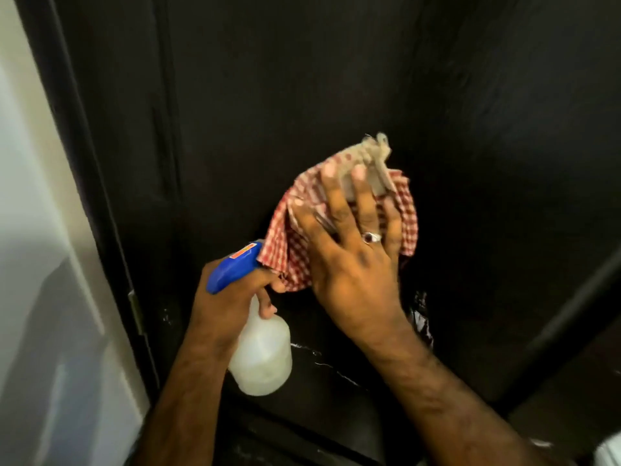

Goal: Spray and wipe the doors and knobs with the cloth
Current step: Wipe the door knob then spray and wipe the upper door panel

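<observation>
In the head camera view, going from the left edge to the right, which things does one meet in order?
Pale wall → small metal hinge on the dark door frame → left hand gripping the translucent spray bottle with blue trigger head → right hand pressing the red-and-white checked cloth on the black door.

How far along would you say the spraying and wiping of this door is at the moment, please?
Done: the dark door has been sprayed, as wet streaks glisten below the hands. In hand: the right hand presses the red checked cloth flat on the panel, while the left hand holds the spray bottle. Left: those streaks lower down are unwiped, and no knob is in view.
</observation>
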A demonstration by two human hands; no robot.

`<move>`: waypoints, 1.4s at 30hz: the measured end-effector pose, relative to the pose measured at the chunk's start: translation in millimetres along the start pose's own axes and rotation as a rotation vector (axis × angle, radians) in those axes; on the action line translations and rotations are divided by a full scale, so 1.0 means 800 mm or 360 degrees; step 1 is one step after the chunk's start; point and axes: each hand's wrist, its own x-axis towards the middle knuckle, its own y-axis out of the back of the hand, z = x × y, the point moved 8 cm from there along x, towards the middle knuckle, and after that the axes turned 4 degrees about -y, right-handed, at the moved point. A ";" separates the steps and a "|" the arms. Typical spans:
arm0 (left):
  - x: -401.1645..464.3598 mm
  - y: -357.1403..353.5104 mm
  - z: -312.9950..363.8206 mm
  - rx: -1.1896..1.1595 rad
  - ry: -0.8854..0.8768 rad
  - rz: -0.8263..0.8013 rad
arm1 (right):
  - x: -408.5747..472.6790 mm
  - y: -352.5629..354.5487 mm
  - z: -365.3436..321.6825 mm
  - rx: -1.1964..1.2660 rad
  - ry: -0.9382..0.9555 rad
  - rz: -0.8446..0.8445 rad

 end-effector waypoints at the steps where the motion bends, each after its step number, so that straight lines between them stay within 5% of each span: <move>1: 0.000 0.003 -0.003 -0.0001 0.0004 0.0031 | 0.006 0.001 -0.005 -0.0013 0.0031 -0.0013; 5: -0.007 0.002 -0.023 0.0023 0.0068 0.0115 | -0.021 0.012 0.026 -0.0047 0.0128 -0.0054; 14: -0.025 -0.031 -0.046 0.0014 0.0207 -0.0186 | -0.195 0.012 0.126 -0.0254 -0.0035 -0.0190; 24: -0.028 -0.003 -0.037 0.0057 0.0167 -0.0072 | -0.040 -0.002 0.024 -0.0061 -0.0100 0.0027; 34: -0.083 -0.049 -0.077 0.0019 0.0352 -0.0297 | -0.291 -0.011 0.142 -0.0300 -0.0061 -0.0466; 42: -0.081 -0.068 -0.062 0.0092 0.0195 -0.0326 | -0.118 0.016 0.091 -0.0089 -0.0162 -0.0005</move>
